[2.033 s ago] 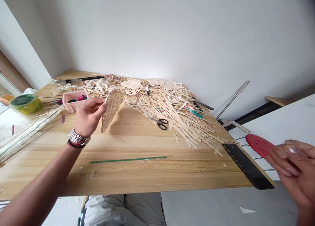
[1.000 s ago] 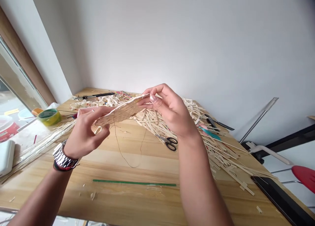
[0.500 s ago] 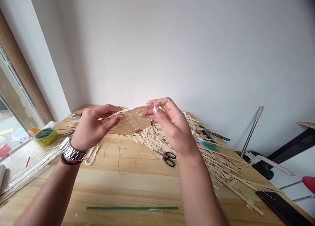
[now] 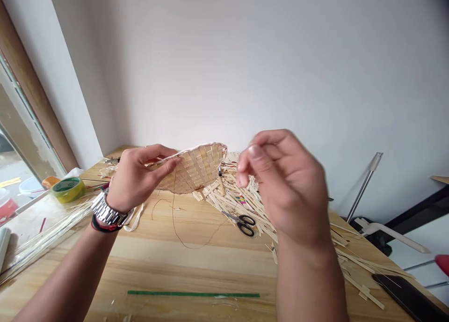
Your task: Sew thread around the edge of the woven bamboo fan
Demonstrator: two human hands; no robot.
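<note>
My left hand, a metal watch on its wrist, pinches the rim of a woven bamboo-strip piece between thumb and fingers. The piece is tilted above the table, with a pale wrapped band along its edge. From near my left thumb a thin brown thread hangs down and loops toward the right over the wood. My right hand is raised to the right of the woven piece, apart from it. Its thumb and index finger are pressed together; whatever sits between them is too small and blurred to make out.
Black-handled scissors lie beside a heap of loose bamboo strips. Yellow-green tape and long thin strips are on the left. A green strip lies near the front, a black phone at the right edge. A wall stands behind.
My right hand has left the edge of the woven piece and moved right and toward me, fingers pinched. My left hand keeps its hold; more of the woven piece shows.
</note>
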